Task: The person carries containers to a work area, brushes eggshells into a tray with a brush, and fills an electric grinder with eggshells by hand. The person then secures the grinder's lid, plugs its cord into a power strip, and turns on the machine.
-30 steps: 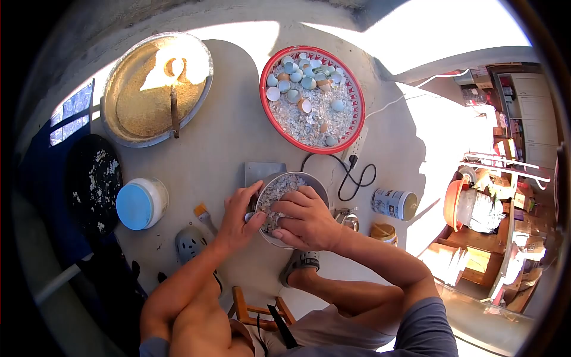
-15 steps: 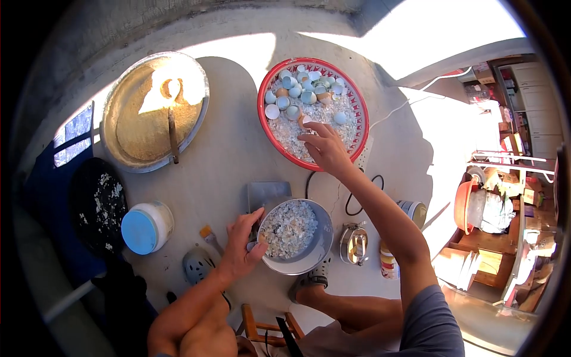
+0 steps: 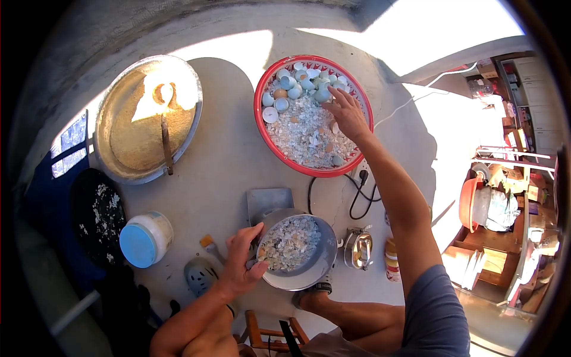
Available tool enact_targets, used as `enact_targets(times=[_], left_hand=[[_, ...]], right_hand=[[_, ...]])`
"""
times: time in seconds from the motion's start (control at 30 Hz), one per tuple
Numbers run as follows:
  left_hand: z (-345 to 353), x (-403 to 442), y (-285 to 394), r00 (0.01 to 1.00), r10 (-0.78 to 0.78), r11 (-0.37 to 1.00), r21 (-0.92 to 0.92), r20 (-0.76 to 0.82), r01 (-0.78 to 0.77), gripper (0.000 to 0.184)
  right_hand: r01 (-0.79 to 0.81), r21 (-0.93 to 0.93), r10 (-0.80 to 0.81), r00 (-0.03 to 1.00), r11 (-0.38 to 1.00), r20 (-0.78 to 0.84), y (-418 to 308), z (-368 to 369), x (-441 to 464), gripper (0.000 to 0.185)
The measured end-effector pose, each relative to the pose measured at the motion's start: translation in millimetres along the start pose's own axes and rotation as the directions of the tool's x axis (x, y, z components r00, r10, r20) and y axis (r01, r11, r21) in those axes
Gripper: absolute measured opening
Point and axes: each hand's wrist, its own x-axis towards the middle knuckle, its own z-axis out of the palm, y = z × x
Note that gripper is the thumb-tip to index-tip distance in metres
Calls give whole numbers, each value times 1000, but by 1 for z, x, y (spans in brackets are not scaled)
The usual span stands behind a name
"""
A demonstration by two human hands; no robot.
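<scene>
My left hand [image 3: 245, 257] is closed on the left rim of a round metal pot [image 3: 326, 253], which holds crushed eggshells [image 3: 291, 243]. Over the right side of a red-rimmed basin [image 3: 262, 128] is my right hand [image 3: 350, 116], fingers apart and reaching among the shells. Its fingertips are by a pale blue eggshell [image 3: 323, 94]; whether they touch it is unclear. Half shells, blue, white and brown, are heaped at the basin's far side, with crushed eggshell pieces [image 3: 303, 134] spread below them.
A large metal basin [image 3: 193, 134] of yellowish meal stands at the far left. Nearby are a blue-lidded tub [image 3: 138, 245], a brush [image 3: 209, 244], a flat metal piece [image 3: 267, 199], a black cable [image 3: 357, 199] and a metal-lidded container [image 3: 358, 250]. A small wooden stool [image 3: 256, 330] is below me.
My right hand has moved right and farther up over the basin, away from the brown shell near its fingers. Some shells have shifted. My left hand still holds the pot.
</scene>
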Motion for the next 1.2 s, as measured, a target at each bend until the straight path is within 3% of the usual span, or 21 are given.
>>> enact_targets(times=[0.03, 0.1, 0.17, 0.23, 0.27, 0.33, 0.37, 0.43, 0.47, 0.77, 0.97, 1.03, 1.1, 1.2], left_hand=[[-1, 1, 1, 1000, 3, 1000, 0, 0, -3, 73], [-3, 0, 3, 1000, 3, 1000, 2, 3, -3, 73], [-4, 0, 5, 1000, -18, 1000, 17, 4, 18, 74], [-3, -1, 4, 1000, -12, 1000, 15, -1, 12, 74], [-3, -1, 3, 1000, -12, 1000, 13, 0, 12, 74], [-4, -1, 5, 1000, -22, 1000, 20, 17, 21, 74], [-6, -1, 5, 999, -32, 999, 25, 26, 32, 75], [-7, -2, 3, 999, -22, 999, 35, 27, 21, 75], [-7, -3, 3, 999, -9, 999, 37, 33, 8, 75], [-4, -1, 4, 1000, -16, 1000, 21, 18, 16, 74], [-8, -2, 5, 1000, -20, 999, 27, 24, 19, 73], [-9, -1, 5, 1000, -13, 999, 39, 21, 12, 72], [-9, -1, 5, 1000, -11, 999, 46, 23, 10, 71], [-11, 0, 7, 999, -10, 997, 71, 34, 7, 71]], right_hand=[[-5, -3, 5, 1000, 1000, -1, 4, -2, -1, 32], [-191, 54, 197, 972, 980, -131, 6, -3, -3, 30], [-266, 147, 284, 952, 953, -115, -10, -4, -11, 28], [-365, 513, 302, 931, 777, 205, -41, -11, -14, 39], [-365, 512, 304, 931, 778, 202, -53, -1, -15, 39], [-263, 395, 272, 962, 880, 35, -78, 25, -17, 65], [-263, 400, 273, 961, 878, 34, -83, 30, -13, 65], [-439, 190, 404, 893, 878, 196, -89, 37, -4, 87], [-452, 219, 422, 890, 865, 173, -89, 39, 0, 89], [-376, 184, 370, 927, 908, 66, -99, 31, -34, 68], [-379, 175, 363, 925, 909, 115, -88, 29, -25, 57], [-323, 236, 316, 946, 916, 67, -75, 32, -20, 54], [-354, 267, 324, 934, 897, 151, -66, 25, -14, 51], [-354, 375, 320, 935, 857, 152, -53, 7, 2, 48]])
